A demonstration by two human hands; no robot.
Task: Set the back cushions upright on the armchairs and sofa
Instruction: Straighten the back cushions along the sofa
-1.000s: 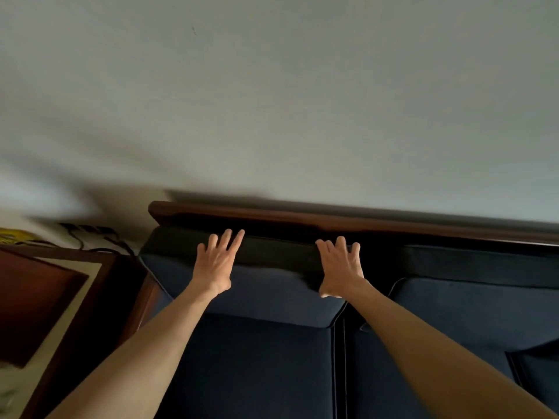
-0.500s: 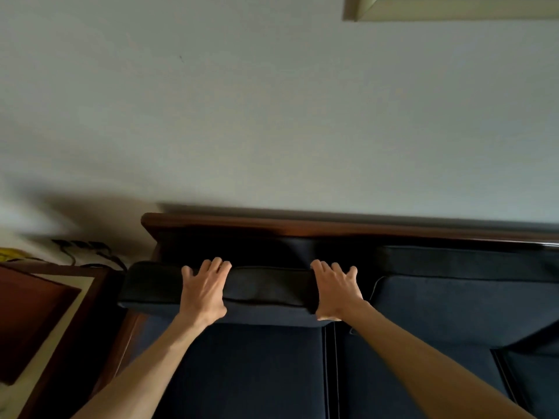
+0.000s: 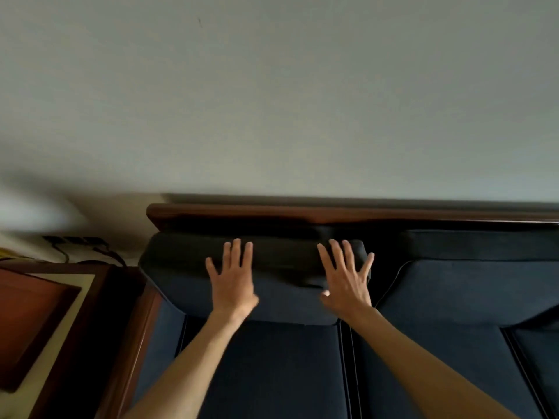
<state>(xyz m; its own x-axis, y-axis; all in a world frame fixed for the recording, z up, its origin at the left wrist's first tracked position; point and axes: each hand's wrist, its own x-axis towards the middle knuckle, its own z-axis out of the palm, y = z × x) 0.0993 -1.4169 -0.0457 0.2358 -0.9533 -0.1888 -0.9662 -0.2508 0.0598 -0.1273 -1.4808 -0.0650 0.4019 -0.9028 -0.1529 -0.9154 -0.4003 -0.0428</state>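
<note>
A dark blue back cushion [image 3: 284, 300] stands at the left end of the sofa, leaning against the wooden backrest rail [image 3: 302, 211]. My left hand [image 3: 233, 282] lies flat on its front face near the top, fingers spread. My right hand [image 3: 344, 279] lies flat on the cushion's right part, fingers spread over its upper edge. A second back cushion [image 3: 472, 285] stands upright to the right. Blue seat cushions [image 3: 272, 370] lie below.
A wooden side table [image 3: 45, 328] with a pale inset top stands left of the sofa's wooden armrest [image 3: 133, 352]. Black cables and a power strip [image 3: 75, 241] lie by the wall behind it. A plain wall fills the upper view.
The left back cushion, tipped forward half a second ago, now stands back against the backrest. Both hands moved up and away with it and now lie flat on its front.
</note>
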